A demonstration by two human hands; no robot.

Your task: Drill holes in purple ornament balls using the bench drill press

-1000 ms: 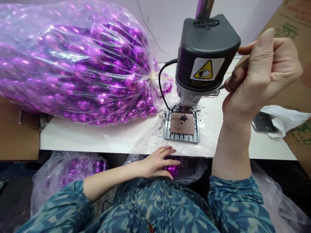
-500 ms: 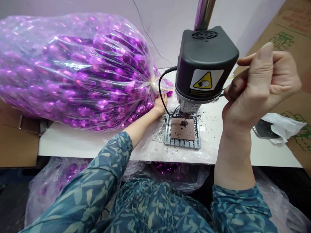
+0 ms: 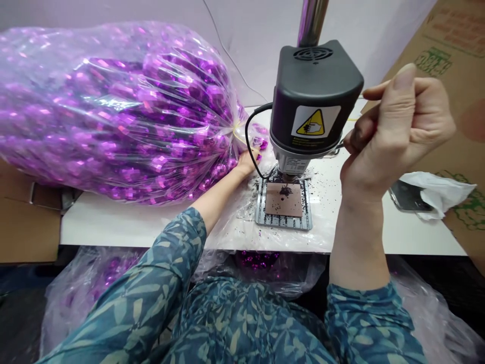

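Note:
A black-topped bench drill press (image 3: pixel 316 76) with a yellow hand-warning label stands in front of me. My right hand (image 3: pixel 401 119) is raised at its right side, fingers curled around its lever (image 3: pixel 337 148), most of which the hand hides. Under the drill head a square brown board (image 3: pixel 284 205) with a small dark hole lies on the slotted metal base (image 3: pixel 284 222), strewn with dark shavings. My left hand (image 3: pixel 248 162) reaches to the mouth of a big clear bag (image 3: pixel 125 116) full of shiny purple faceted pieces. Its fingers are bent among purple bits; what they grip is unclear.
A black cable (image 3: pixel 248 141) loops between my left hand and the drill. On the white table (image 3: pixel 352 232) at right lie a phone (image 3: pixel 411 196) and a crumpled tissue (image 3: pixel 441 194). Cardboard boxes (image 3: pixel 447 55) flank both sides. Plastic bags (image 3: pixel 87 293) hang below the table edge.
The drill head and my right hand sit slightly farther left in view, partly from camera movement. My left hand has shifted a little at the bag's mouth; a purple bit now shows by its fingertips.

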